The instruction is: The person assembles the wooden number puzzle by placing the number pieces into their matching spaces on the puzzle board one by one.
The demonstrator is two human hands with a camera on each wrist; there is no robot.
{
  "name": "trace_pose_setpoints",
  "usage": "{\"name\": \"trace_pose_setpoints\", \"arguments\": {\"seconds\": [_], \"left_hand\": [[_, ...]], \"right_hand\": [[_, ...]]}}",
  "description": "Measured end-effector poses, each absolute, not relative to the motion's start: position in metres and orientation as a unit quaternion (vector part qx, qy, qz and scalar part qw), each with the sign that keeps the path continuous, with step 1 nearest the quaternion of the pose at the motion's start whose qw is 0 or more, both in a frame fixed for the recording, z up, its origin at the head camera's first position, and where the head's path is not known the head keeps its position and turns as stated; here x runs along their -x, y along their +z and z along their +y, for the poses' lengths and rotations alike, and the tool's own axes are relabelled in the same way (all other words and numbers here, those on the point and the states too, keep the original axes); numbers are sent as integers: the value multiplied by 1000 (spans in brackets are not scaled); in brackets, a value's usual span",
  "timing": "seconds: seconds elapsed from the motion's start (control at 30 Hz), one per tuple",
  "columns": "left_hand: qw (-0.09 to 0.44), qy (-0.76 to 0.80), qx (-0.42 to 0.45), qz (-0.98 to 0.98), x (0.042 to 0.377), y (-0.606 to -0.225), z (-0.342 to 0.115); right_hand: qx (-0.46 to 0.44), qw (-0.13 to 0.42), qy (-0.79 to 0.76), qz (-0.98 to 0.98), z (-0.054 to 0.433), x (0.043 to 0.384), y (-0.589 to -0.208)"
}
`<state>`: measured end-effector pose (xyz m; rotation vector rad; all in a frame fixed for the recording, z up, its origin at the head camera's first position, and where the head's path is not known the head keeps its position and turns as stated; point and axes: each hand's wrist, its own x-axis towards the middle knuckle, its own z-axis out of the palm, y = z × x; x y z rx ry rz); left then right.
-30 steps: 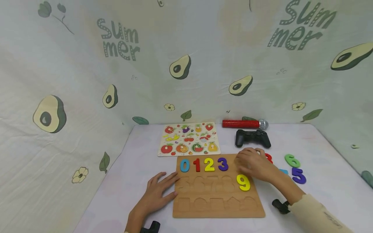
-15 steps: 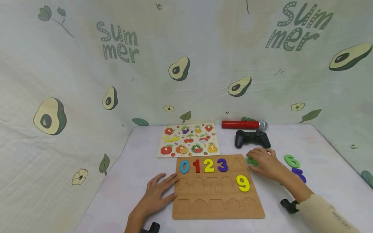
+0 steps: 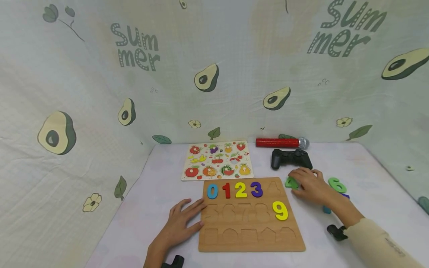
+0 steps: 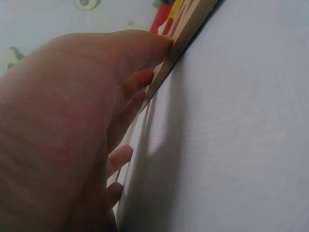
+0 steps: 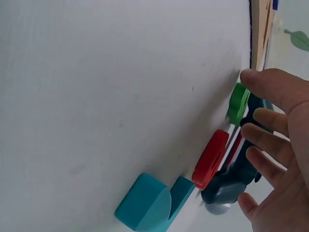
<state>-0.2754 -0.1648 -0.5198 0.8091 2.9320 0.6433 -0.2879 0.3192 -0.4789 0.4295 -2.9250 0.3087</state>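
Observation:
My left hand (image 3: pixel 182 223) rests at the left edge of a wooden number board (image 3: pixel 251 238), fingertips touching its rim; in the left wrist view the thumb (image 4: pixel 149 46) lies against that edge. The board holds the blue 0 (image 3: pixel 212 191), red 1 (image 3: pixel 226 190), yellow 2 (image 3: pixel 241 190), purple 3 (image 3: pixel 256 189) and yellow 9 (image 3: pixel 280 210). Off its upper right corner, my right hand (image 3: pixel 310 186) has thumb and fingers spread around a green number 4 (image 3: pixel 291 182) on the table. A red number piece (image 5: pixel 211 159) shows only in the right wrist view.
Right of the hand lie a green 6 (image 3: pixel 336 185), a mostly covered purple 5 (image 3: pixel 345 195) and a blue piece (image 3: pixel 326 209). Behind are a fruit puzzle (image 3: pixel 218 160), a black game controller (image 3: pixel 291 159) and a red microphone (image 3: pixel 278 143). A printed cloth hangs behind.
My right hand has drawn back rightward from the board's upper right corner, uncovering the empty top-right slot and the green 4. The left hand stays still.

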Motion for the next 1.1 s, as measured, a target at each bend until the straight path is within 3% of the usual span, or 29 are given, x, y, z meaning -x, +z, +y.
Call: {"name": "trace_pose_setpoints", "arguments": {"seconds": [0.23,1.1], "left_hand": [[20,207,-263,942,277,-521,-165],[22,211,-256,943,274,-518,-165]], "right_hand": [[-138,61,133,-980,326,292,-481],[-156,99,138,-973,319,285,-473]]}}
